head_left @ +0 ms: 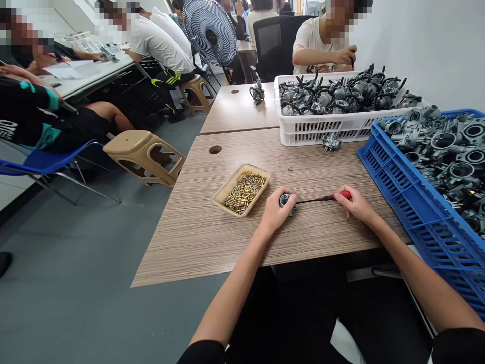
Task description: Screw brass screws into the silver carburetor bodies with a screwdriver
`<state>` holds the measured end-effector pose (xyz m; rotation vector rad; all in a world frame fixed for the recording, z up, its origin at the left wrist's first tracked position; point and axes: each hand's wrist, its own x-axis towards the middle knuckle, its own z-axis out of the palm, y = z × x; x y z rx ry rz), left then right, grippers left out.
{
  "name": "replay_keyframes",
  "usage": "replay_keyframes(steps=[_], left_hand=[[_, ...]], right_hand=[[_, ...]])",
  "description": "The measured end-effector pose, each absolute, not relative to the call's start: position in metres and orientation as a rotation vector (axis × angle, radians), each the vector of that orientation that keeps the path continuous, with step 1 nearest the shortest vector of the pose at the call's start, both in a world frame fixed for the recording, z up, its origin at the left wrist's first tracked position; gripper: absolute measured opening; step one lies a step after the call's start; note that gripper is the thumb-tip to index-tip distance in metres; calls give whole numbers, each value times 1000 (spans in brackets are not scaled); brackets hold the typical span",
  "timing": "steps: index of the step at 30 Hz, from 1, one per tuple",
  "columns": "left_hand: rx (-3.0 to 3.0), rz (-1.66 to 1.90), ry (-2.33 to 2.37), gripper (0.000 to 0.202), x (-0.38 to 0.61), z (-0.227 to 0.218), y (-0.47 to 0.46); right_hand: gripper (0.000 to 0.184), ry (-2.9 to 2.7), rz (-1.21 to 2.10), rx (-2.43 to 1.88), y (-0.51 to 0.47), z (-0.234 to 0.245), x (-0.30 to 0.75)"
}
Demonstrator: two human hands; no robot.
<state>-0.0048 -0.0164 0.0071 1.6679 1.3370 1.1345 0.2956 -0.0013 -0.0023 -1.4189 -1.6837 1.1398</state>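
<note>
My left hand (pixel 278 210) is closed around a small grey metal carburetor body (pixel 287 200) on the wooden table. My right hand (pixel 355 203) grips the red handle of a screwdriver (pixel 316 200), held nearly level. The screwdriver's dark shaft points left, and its tip meets the side of the carburetor body; the exact contact point is too small to tell. Just left of my left hand is a cream tray (pixel 217 198) holding many small brass parts (pixel 244 193). A few loose brass pieces (pixel 290 169) lie on the table beyond my hands.
To the right stands a blue crate (pixel 420 197) full of metal carburetor bodies. Behind it, a white crate (pixel 303 132) holds carburetors with black hoses. Single carburetors (pixel 331 142) (pixel 257 92) stand on the tables. A co-worker (pixel 322 48) sits opposite; a fan (pixel 210 35) stands beyond.
</note>
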Motion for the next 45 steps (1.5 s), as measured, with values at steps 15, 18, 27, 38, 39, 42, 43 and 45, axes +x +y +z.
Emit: replay_keyframes(steps=[15,18,27,38,39,42,43,45], left_hand=[[1681,1126,1338,21,-5,7,-16],[1687,1126,1336,21,-6,7,-17],[1697,1125,1346,21,-6,7,-17],[1690,1119,1355,22,-5,8,-17],[1690,1117,1354,22,-5,8,-16],[1685,1109,1362,22,-5,8,-16],[1683,1108,1365,21,-5,8,-16],[1680,1108,1370,22,-5,8,-17]], right_hand=[[45,-1682,1131,-1416,-2,-1,295],[45,-1681,1133,-1420,-2,1,294],[45,-1682,1130,-1434,-2,0,294],[47,-1692,1142,-1427,-1,0,295],[48,-1686,1146,-1425,-1,0,295],[50,-1672,1150,-1411,-1,-2,295],[50,-1670,1152,-1405,-1,-2,295],[50,-1669,1157,-1392,-1,-1,294]])
